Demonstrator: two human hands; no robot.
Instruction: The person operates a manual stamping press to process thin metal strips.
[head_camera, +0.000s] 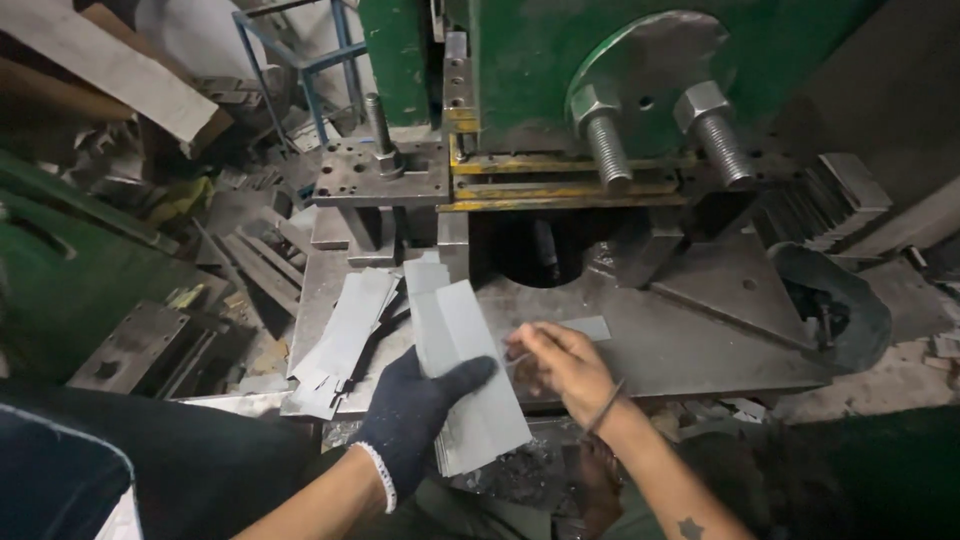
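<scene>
Before the green press, the gloved left hand gripped a stack of grey metal strips over the steel counter; the bare right hand, fingers curled, pinched nothing discernible. Scrap metal lay left of the press.

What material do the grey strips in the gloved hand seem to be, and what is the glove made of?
The grey strips look like thin sheet metal with a dull matte finish: flat, with crisp straight edges, like the cut pieces on the press table. The glove on the left hand seems to be knitted dark fabric, with a ribbed white-edged cuff.
</scene>
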